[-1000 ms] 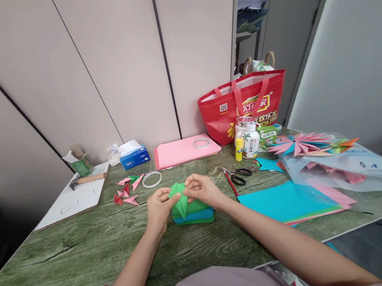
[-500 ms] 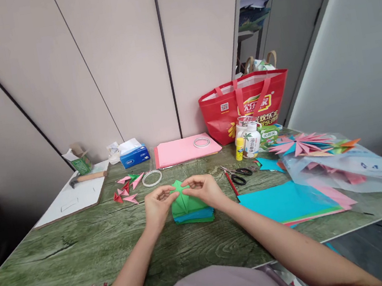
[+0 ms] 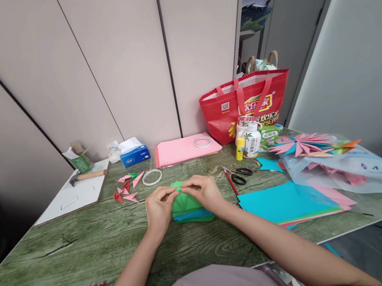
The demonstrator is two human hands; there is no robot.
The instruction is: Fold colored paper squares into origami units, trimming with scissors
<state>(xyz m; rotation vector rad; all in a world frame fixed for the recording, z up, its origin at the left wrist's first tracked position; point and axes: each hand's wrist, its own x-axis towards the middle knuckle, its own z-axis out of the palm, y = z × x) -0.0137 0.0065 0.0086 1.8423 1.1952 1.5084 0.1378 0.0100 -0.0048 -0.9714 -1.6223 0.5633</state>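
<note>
1. Head view, centre of the frame: the left hand (image 3: 160,208) pinches the left side of a folded green paper (image 3: 183,201) between thumb and fingers.
2. The right hand (image 3: 207,193) pinches the same paper from the right, its thumb and fingertips close to those of the left hand near the paper's upper end.
3. The paper is in the middle of the frame, creased down its length, in front of a stack of green and blue paper (image 3: 194,218) on the table (image 3: 49,255); whether it touches the stack cannot be told.
4. Left of centre, small pink, red and green folded pieces (image 3: 126,189) lie near a roll of tape (image 3: 153,184).
5. Farther left, a hammer (image 3: 91,175) rests on a white board (image 3: 69,201), with an opened green box (image 3: 82,164) at the board's far end.
6. Upper middle: a blue tissue box (image 3: 135,157) stands beside pink sheets (image 3: 176,151).
7. Right of centre, a red bag (image 3: 219,119) stands behind a white bottle (image 3: 252,143) and a yellow glue stick (image 3: 239,150); scissors (image 3: 244,172) and a red pencil (image 3: 231,184) lie nearer.
8. At the right, blue sheets (image 3: 287,202) lie beside a pink paper flower (image 3: 302,146) and a clear plastic bag (image 3: 378,178).
</note>
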